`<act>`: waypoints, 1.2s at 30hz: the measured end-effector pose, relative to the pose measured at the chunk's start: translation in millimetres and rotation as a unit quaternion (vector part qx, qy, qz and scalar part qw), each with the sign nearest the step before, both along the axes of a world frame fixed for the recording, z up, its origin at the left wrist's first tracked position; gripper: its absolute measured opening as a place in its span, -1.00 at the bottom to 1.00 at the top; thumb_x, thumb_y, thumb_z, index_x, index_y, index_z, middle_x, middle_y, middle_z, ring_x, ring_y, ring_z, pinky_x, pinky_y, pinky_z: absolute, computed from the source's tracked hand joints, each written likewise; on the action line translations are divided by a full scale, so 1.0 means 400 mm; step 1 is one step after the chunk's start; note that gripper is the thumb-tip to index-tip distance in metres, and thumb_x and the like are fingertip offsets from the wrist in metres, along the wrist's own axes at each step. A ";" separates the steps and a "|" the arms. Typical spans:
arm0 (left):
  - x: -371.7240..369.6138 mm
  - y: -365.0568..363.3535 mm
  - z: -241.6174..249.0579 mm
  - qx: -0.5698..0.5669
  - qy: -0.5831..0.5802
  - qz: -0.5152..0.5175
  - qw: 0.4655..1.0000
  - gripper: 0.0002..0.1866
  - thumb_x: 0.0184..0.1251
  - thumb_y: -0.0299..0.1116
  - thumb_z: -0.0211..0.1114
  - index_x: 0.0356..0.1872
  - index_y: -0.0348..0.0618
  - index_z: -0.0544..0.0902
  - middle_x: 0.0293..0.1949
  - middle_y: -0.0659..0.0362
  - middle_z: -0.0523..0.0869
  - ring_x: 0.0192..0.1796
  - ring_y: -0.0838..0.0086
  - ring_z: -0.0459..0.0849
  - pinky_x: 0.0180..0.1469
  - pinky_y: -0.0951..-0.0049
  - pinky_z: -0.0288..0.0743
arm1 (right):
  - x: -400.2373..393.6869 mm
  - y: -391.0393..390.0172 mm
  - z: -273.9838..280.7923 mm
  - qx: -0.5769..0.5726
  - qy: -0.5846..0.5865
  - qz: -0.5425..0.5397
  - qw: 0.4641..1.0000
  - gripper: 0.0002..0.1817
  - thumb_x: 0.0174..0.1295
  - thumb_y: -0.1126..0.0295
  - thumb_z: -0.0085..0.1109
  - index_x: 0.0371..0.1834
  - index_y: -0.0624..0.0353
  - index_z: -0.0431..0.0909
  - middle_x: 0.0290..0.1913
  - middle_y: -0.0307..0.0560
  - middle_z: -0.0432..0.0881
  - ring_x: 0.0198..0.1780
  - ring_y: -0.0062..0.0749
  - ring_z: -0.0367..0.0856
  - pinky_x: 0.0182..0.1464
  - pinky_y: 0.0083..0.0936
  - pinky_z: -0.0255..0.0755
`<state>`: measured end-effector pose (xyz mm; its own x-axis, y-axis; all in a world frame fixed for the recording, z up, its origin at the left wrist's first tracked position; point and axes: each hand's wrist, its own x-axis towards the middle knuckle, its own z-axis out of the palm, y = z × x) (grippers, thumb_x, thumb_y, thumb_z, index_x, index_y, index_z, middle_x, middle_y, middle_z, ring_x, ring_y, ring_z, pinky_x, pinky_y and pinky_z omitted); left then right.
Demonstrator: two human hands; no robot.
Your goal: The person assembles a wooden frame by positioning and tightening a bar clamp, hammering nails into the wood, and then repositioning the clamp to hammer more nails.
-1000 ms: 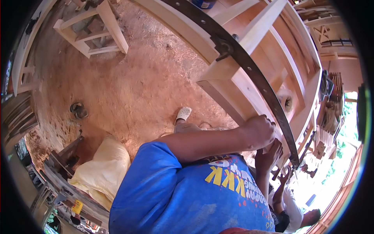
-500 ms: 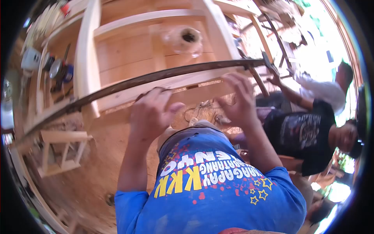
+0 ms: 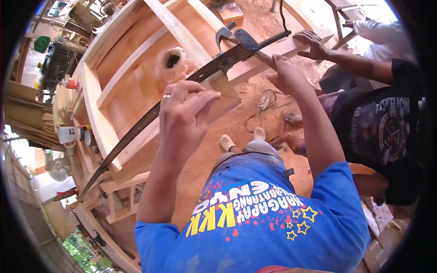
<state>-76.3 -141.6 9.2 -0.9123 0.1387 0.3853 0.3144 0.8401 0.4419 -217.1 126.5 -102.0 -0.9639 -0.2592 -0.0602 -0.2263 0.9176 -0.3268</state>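
Observation:
A long dark metal bar clamp [image 3: 132, 132] lies diagonally across the wooden frame [image 3: 93, 100], its jaw [image 3: 246, 40] at the upper right. My right hand [image 3: 291, 75] is closed around the wooden handle of a claw hammer [image 3: 226, 37], whose head shows beyond the jaw. My left hand [image 3: 184, 113], with a ring on one finger, is raised over the clamp bar. Its fingers are curled towards the thumb, and whatever may be between them is hidden. Just beyond its fingertips is a small flat piece of wood [image 3: 221, 86] against the bar.
A plastic-wrapped roll [image 3: 173, 61] stands inside the frame. At the right, a co-worker in a black shirt [image 3: 380, 123] reaches a hand [image 3: 314, 45] towards the clamp's end. A cord [image 3: 268, 102] lies on the dusty floor. A small wooden frame [image 3: 123, 200] stands lower left.
My right hand, open before, now grips the hammer. My left fingers have curled in. The view has turned and shifted, so the clamp now runs more steeply.

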 end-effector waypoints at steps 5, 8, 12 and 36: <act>-0.127 0.140 -0.044 0.107 -0.182 0.021 0.977 -0.84 0.38 -0.48 0.45 -0.07 -0.25 0.81 -0.25 0.04 0.86 -0.18 0.32 0.82 0.00 0.36 0.63 | -0.121 0.037 -0.056 -0.195 -0.209 0.032 0.958 -0.47 0.28 0.22 0.43 0.17 0.35 0.51 -0.13 0.29 0.75 -0.02 0.13 0.76 0.06 -0.14 0.59; -0.184 0.169 -0.055 0.057 -0.279 0.035 0.958 -0.80 0.43 -0.45 0.41 -0.03 -0.32 0.78 -0.21 0.05 0.88 -0.18 0.46 0.82 -0.03 0.38 0.63 | -0.065 0.055 -0.095 -0.212 -0.139 -0.015 0.967 -0.53 0.28 0.20 0.43 0.05 0.36 0.53 -0.17 0.26 0.74 -0.06 0.13 0.74 0.06 -0.09 0.57; -0.218 0.169 -0.082 -0.012 -0.356 0.036 0.934 -0.77 0.47 -0.40 0.39 0.00 -0.34 0.78 -0.24 0.09 0.87 -0.18 0.52 0.79 -0.04 0.42 0.62 | 0.023 0.116 -0.118 -0.285 -0.165 -0.028 0.944 -0.51 0.20 0.25 0.39 0.12 0.31 0.54 -0.15 0.32 0.72 -0.06 0.18 0.73 0.07 -0.09 0.54; -0.262 0.156 -0.097 -0.045 -0.466 0.075 0.880 -0.80 0.43 -0.40 0.44 -0.10 -0.38 0.79 -0.31 0.18 0.84 -0.21 0.61 0.75 -0.07 0.51 0.58 | 0.351 0.398 -0.288 -0.543 -0.300 0.043 0.783 -0.71 0.07 0.45 0.25 -0.11 0.22 0.54 -0.36 -0.29 0.52 -0.29 -0.63 0.47 -0.23 -0.52 0.34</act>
<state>-181.1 -79.2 -29.6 -0.8370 -0.0182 -0.5469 -0.2672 0.8858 0.3795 -76.5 285.7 -217.2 -0.8224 -0.5345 -0.1948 0.2213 0.0149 -0.9751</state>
